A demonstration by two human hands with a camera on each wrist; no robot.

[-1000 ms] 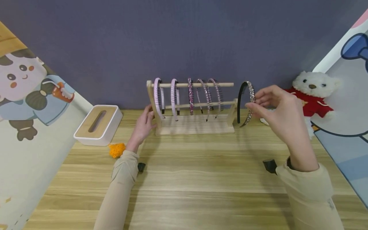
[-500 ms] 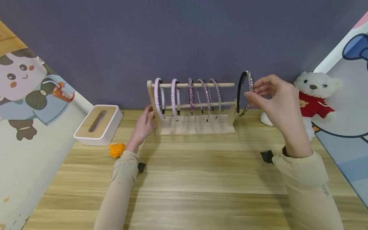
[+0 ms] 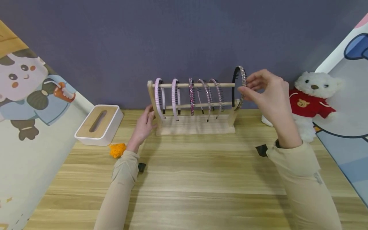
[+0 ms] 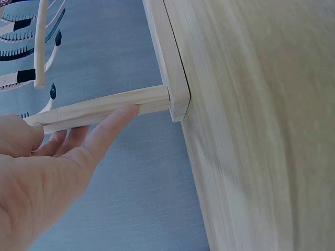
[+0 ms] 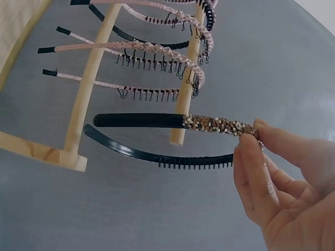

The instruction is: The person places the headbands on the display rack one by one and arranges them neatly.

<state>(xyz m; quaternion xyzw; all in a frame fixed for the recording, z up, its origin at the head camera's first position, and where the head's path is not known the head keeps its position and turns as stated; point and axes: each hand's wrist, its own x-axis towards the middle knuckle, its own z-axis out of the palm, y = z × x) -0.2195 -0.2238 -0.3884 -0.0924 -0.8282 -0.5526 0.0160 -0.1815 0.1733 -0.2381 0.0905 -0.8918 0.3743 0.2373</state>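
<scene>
My right hand (image 3: 268, 92) pinches a black headband (image 5: 222, 125) by its glittering gold-and-silver top. Its comb-toothed loop lines up with the free end of the upper rod (image 5: 180, 120) of the wooden headband rack (image 3: 195, 124). In the right wrist view the rod's end shows between the two arms of the headband. My left hand (image 3: 143, 123) holds the rack's left post (image 4: 104, 107), thumb lying along it and other fingers partly hidden behind. Hanging on the rack are two pale pink headbands (image 3: 174, 95), a dark pink sequined headband (image 3: 191, 97) and two thin pink headbands (image 3: 205, 95).
A white tissue box (image 3: 99, 126) with a wooden lid stands at the left, beside an orange fuzzy item (image 3: 117, 150). At the right sits a white teddy bear (image 3: 311, 102) in a red top. Behind the rack rises a dark wall (image 3: 184, 38).
My right hand has raised the black headband and brought it leftward, from beside the rack to the upper rod's end. The left hand stays at the post.
</scene>
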